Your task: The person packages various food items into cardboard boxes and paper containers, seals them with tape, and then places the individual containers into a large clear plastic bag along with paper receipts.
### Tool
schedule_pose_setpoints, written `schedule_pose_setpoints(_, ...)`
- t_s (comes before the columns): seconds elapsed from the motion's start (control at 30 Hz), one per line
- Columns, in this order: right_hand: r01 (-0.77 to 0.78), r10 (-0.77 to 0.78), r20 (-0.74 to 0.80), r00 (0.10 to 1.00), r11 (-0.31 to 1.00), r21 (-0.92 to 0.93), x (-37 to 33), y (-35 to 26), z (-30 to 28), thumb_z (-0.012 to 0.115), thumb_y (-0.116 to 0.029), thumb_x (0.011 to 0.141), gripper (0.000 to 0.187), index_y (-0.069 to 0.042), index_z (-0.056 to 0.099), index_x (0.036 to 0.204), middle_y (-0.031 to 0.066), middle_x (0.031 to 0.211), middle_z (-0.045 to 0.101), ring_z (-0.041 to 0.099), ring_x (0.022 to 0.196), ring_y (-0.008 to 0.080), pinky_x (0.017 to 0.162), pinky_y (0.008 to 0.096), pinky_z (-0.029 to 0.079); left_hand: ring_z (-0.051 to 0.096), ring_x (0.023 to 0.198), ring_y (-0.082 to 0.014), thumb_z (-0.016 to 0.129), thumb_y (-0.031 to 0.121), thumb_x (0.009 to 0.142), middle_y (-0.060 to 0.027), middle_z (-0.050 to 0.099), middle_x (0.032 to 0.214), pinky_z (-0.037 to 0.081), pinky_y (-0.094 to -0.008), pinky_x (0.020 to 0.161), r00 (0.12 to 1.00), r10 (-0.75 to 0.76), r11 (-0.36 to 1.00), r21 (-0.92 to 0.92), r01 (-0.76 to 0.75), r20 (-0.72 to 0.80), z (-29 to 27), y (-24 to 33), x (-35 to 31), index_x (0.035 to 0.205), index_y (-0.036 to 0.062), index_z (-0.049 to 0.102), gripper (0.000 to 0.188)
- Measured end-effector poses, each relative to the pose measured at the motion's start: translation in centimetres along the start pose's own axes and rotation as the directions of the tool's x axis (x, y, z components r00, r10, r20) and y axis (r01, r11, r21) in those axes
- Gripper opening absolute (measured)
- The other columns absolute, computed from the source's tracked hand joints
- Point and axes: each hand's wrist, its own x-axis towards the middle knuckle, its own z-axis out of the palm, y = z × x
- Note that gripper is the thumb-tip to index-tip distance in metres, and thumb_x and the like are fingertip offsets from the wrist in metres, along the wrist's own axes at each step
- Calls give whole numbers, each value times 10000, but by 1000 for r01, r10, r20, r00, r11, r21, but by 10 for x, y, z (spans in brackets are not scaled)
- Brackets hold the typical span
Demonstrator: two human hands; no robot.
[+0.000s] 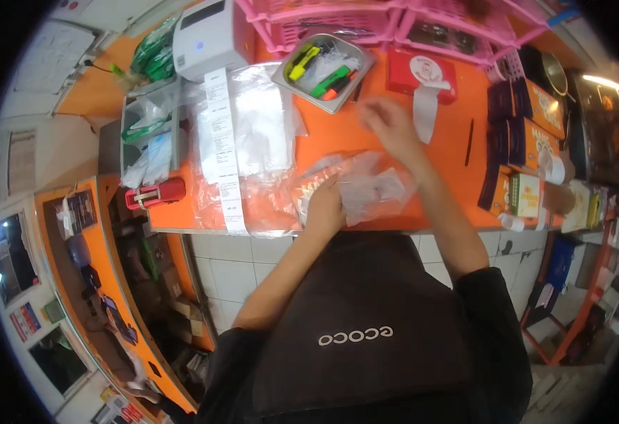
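orange counter (338, 131), left hand (323, 205) gripping clear plastic bag (373, 187), right hand (391, 127) open, blurred

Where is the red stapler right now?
In the head view, the red stapler lies at the left end of the orange counter, near its front edge, just left of the long paper receipt strip hanging from the white printer.

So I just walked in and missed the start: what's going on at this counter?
A person in a dark apron stands at an orange counter. The left hand presses on a crinkled clear plastic bag near the counter's front edge, while the right hand is lifted just above it, blurred. A long white receipt strip hangs from the white label printer to the left.
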Motion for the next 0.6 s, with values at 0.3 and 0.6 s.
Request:
schedule_pose_setpoints(0.3,170,-265,79,961,345,-923,156,-29,14,760,-251,791,196,-101,775,915,87,905,730,632,1020,323,858,473,498,615,1086,-381,740,94,767,-178,657,1133,507,-446,941,998,-3,929,-368,27,65,-44,10,-11,1142,30,668,388)
schedule_pose_setpoints(0.6,339,-377,34,926,787,-516,181,-22,2,665,-171,930,117,-62,698,957,60,822,702,673,780,188,753,360,534,639,1035,-359,705,10,723,-149,660,1107,534,-416,878,996,88,959,-272,-81,13,-42,0,-16,1087,44,705,366)
